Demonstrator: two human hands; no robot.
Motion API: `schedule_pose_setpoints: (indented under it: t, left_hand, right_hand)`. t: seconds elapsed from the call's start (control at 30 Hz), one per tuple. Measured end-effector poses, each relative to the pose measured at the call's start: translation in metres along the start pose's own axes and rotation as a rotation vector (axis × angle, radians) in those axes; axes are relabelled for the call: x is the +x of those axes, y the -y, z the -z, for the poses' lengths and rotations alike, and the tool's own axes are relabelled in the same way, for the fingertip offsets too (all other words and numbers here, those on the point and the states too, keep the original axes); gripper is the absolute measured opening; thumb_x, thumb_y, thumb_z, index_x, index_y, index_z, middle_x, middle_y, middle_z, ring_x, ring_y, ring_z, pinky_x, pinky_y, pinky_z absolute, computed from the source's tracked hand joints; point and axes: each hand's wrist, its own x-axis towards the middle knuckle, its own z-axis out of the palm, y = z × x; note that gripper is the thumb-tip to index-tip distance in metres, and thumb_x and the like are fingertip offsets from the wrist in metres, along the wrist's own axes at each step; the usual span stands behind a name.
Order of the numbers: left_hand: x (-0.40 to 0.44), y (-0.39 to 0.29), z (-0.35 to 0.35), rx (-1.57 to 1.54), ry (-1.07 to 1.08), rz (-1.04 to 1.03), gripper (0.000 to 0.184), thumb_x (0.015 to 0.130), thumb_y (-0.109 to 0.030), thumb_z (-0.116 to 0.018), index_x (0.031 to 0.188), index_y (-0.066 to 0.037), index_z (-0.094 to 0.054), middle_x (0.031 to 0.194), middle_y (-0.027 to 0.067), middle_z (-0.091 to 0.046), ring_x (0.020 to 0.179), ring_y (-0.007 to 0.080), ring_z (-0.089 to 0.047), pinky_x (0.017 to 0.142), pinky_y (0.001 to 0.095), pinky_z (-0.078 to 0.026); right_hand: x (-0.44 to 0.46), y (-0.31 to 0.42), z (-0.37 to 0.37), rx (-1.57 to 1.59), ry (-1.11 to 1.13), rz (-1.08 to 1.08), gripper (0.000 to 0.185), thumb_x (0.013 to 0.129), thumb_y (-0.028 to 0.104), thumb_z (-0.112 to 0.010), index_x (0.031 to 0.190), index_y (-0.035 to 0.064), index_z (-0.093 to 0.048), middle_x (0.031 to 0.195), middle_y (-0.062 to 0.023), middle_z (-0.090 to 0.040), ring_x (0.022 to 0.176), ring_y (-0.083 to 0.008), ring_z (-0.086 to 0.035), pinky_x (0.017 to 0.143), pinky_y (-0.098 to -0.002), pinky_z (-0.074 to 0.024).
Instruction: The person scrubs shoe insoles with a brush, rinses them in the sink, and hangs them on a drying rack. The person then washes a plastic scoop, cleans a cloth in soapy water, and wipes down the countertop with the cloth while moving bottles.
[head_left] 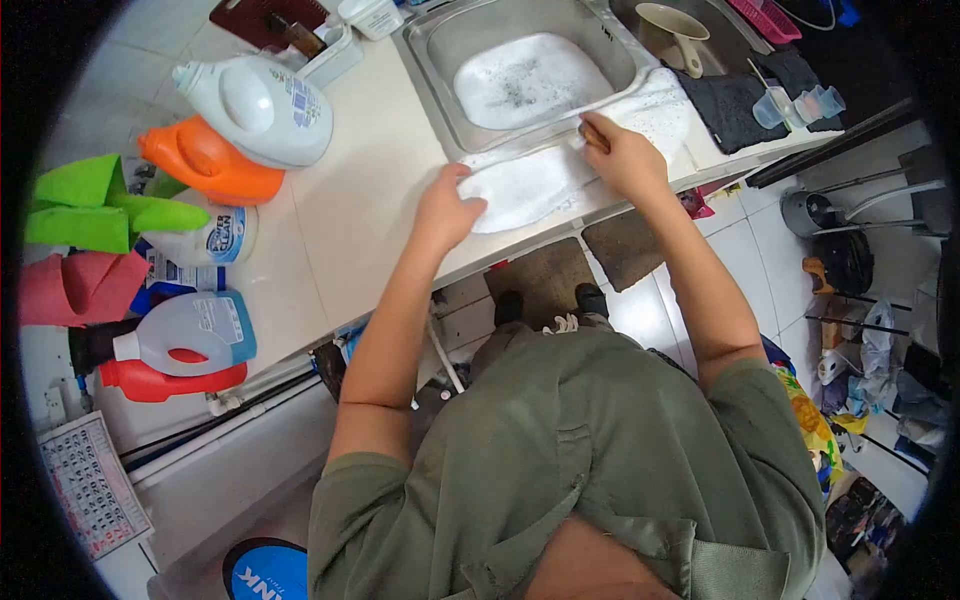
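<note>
A flat white cloth (525, 190), wet and sudsy, lies on the counter along the front of the sink. My left hand (447, 212) grips its left edge, thumb apart from the fingers. At the cloth's right end, my right hand (628, 160) is closed around a small brown scrub brush (596, 137), mostly hidden by the fingers. Just beyond both hands, the steel sink (432, 95) holds a white basin (470, 85) of foamy water with dark specks.
Detergent bottles, including a white one (255, 110) and an orange one (210, 160), crowd the counter's left. Green gloves (90, 205) lie beside them. A beige dipper (672, 22) rests in the second sink. Right of it are a dark cloth (725, 105) and small plastic cups (800, 105).
</note>
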Motion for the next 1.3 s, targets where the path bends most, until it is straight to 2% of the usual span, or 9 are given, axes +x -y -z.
schedule_pose_setpoints:
  t: [0.23, 0.43, 0.53, 0.63, 0.83, 0.87, 1.03, 1.17, 1.3]
  left_hand:
    - [-0.011, -0.012, -0.045, 0.664, -0.114, 0.021, 0.039, 0.072, -0.047, -0.059, 0.087, -0.012, -0.063, 0.081, 0.0086, -0.062, 0.077, 0.0255, -0.058, 0.07, 0.0454, -0.039]
    - [-0.016, -0.007, -0.037, 0.489, -0.368, -0.162, 0.028, 0.076, -0.038, -0.057, 0.082, -0.01, -0.058, 0.075, 0.0069, -0.061, 0.079, 0.0229, -0.057, 0.073, 0.0393, -0.036]
    - [-0.017, -0.012, -0.03, 0.444, -0.288, -0.17, 0.024, 0.076, -0.033, -0.058, 0.082, -0.01, -0.058, 0.076, 0.0061, -0.061, 0.08, 0.0225, -0.054, 0.071, 0.0385, -0.034]
    - [-0.013, -0.013, -0.034, 0.442, -0.294, -0.2, 0.023, 0.077, -0.032, -0.057, 0.081, -0.01, -0.058, 0.075, 0.0056, -0.061, 0.079, 0.0219, -0.055, 0.071, 0.038, -0.034]
    - [-0.021, -0.001, -0.039, 0.434, -0.366, -0.267, 0.023, 0.077, -0.034, -0.057, 0.08, -0.011, -0.059, 0.073, 0.0065, -0.062, 0.077, 0.0227, -0.056, 0.074, 0.0381, -0.034]
    - [-0.015, 0.0, -0.039, 0.429, -0.372, -0.275, 0.024, 0.077, -0.034, -0.056, 0.079, -0.011, -0.059, 0.073, 0.0067, -0.062, 0.076, 0.0228, -0.056, 0.074, 0.0383, -0.035]
    - [-0.02, -0.004, -0.024, 0.466, -0.295, -0.262, 0.024, 0.077, -0.033, -0.057, 0.081, -0.009, -0.059, 0.076, 0.0076, -0.062, 0.079, 0.0239, -0.057, 0.077, 0.0406, -0.036]
    - [-0.02, -0.005, -0.027, 0.452, -0.286, -0.27, 0.024, 0.078, -0.032, -0.056, 0.081, -0.009, -0.059, 0.075, 0.0082, -0.062, 0.079, 0.0242, -0.057, 0.076, 0.0404, -0.036]
    - [-0.017, -0.001, -0.027, 0.448, -0.252, -0.237, 0.022, 0.077, -0.031, -0.056, 0.082, -0.009, -0.059, 0.075, 0.0082, -0.062, 0.08, 0.0242, -0.057, 0.076, 0.0412, -0.035]
  right_hand:
    - [-0.001, 0.006, -0.023, -0.381, -0.044, 0.055, 0.035, 0.085, 0.029, -0.044, 0.118, 0.0184, -0.047, 0.078, -0.0176, -0.061, 0.07, -0.0356, -0.059, 0.063, -0.047, -0.0447]
    - [-0.022, 0.048, -0.051, -0.518, 0.064, 0.281, 0.029, 0.081, 0.022, -0.047, 0.107, 0.011, -0.056, 0.073, -0.0189, -0.061, 0.066, -0.0344, -0.06, 0.056, -0.046, -0.0459]
    - [0.01, 0.013, -0.028, -0.454, -0.089, 0.047, 0.032, 0.081, 0.023, -0.046, 0.107, 0.0074, -0.055, 0.071, -0.0194, -0.06, 0.063, -0.0346, -0.06, 0.055, -0.0467, -0.0455]
    - [-0.009, 0.023, -0.07, -0.625, 0.108, 0.276, 0.031, 0.079, 0.023, -0.048, 0.104, 0.0053, -0.054, 0.073, -0.021, -0.061, 0.063, -0.035, -0.06, 0.057, -0.0469, -0.0458]
    - [0.028, -0.012, -0.024, -0.427, -0.085, -0.027, 0.03, 0.083, 0.029, -0.043, 0.093, 0.0058, -0.059, 0.076, -0.0178, -0.062, 0.068, -0.0321, -0.061, 0.059, -0.0459, -0.0459]
    - [0.008, 0.012, -0.037, -0.705, -0.038, 0.222, 0.032, 0.085, 0.03, -0.039, 0.087, 0.0067, -0.06, 0.076, -0.0191, -0.062, 0.067, -0.0331, -0.061, 0.057, -0.046, -0.0454]
    - [0.002, 0.041, -0.011, -0.41, -0.175, -0.049, 0.031, 0.081, 0.032, -0.044, 0.093, 0.0085, -0.059, 0.078, -0.0188, -0.062, 0.071, -0.0322, -0.062, 0.06, -0.0439, -0.0463]
    - [-0.04, 0.121, -0.034, -0.552, 0.085, 0.127, 0.034, 0.08, 0.03, -0.042, 0.105, 0.0135, -0.058, 0.08, -0.0183, -0.062, 0.075, -0.0346, -0.061, 0.069, -0.0449, -0.0455]
    - [0.022, 0.032, -0.034, -0.387, 0.027, -0.071, 0.035, 0.082, 0.031, -0.041, 0.104, 0.0091, -0.058, 0.077, -0.0192, -0.062, 0.071, -0.0352, -0.061, 0.066, -0.0458, -0.0462]
